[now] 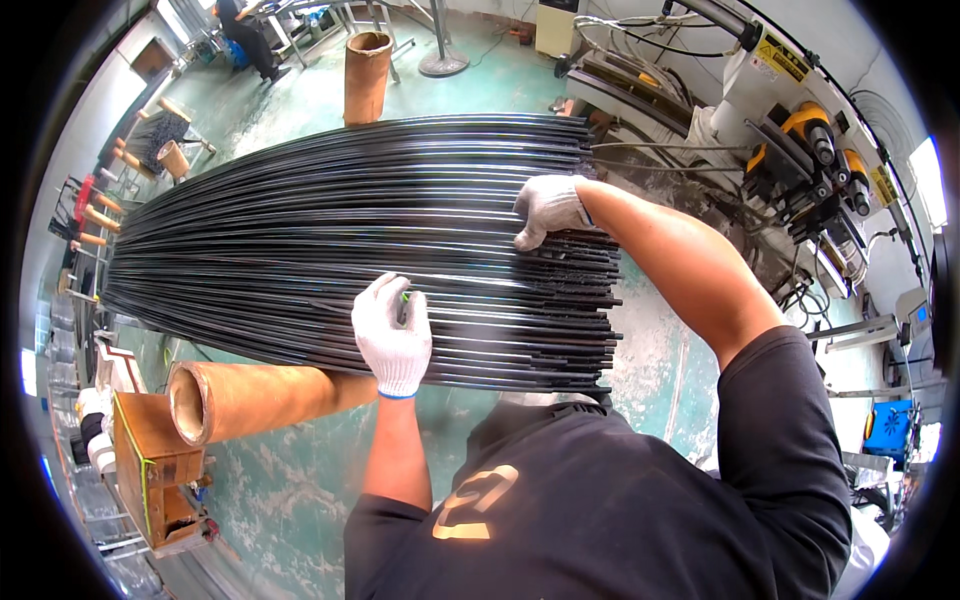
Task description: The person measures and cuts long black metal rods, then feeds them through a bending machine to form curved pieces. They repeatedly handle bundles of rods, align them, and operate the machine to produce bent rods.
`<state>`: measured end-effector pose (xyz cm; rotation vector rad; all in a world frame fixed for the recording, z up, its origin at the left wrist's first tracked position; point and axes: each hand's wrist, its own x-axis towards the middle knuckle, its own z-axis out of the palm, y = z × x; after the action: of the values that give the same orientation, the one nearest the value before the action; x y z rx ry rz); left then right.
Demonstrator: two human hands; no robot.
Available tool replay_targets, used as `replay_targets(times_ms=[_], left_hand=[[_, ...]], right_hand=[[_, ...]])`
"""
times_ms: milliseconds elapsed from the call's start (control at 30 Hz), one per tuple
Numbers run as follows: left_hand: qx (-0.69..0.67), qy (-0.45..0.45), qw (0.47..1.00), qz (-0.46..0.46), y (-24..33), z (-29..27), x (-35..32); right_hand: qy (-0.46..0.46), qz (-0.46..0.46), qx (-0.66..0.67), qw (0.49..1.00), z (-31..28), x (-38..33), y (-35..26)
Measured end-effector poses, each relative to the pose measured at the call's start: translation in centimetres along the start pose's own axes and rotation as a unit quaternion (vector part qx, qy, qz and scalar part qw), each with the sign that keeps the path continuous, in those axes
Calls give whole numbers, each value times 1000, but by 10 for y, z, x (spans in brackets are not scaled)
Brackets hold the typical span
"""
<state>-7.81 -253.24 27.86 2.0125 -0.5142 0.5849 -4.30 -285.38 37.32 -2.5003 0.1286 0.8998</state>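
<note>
"What's out at two o'clock?"

"A white machine arm (pixel 740 90) carrying yellow-and-black units (pixel 808 124), with dark cables looping near it."

"And around twelve?"

"A round stand base (pixel 443 65) on the worn green floor (pixel 270 500), and a cream box (pixel 556 30) slightly clockwise of it."

"Anyone else there?"

"Between ten and eleven, well back, a person in dark clothes (pixel 256 42)."

"Eight o'clock?"

"A brown wooden cabinet (pixel 165 432)."

"Between three and four?"

"A bright blue case (pixel 888 430)."

We count two gloved hands (pixel 392 338) and at least three wide tubes (pixel 285 397). The black rods (pixel 300 235) are too many.
</note>
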Motion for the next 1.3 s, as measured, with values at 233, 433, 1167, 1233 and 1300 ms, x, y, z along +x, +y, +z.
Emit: replay_targets(times_ms=[233, 433, 1167, 1233, 1300], left_hand=[[-24, 8, 999, -22, 6, 3, 0], [-12, 3, 1000, -16, 0, 4, -1], [-766, 0, 473, -436, 53, 20, 145], [-759, -26, 489, -429, 93, 43, 125], [-757, -56, 495, -422, 134, 65, 107]], right_hand=[[-27, -16, 53, 998, 4, 30, 29], [16, 11, -60, 998, 6, -20, -26], [518, 51, -310, 795, 45, -403, 213], [555, 69, -316, 766, 56, -434, 279], [576, 118, -300, 751, 74, -479, 355]])
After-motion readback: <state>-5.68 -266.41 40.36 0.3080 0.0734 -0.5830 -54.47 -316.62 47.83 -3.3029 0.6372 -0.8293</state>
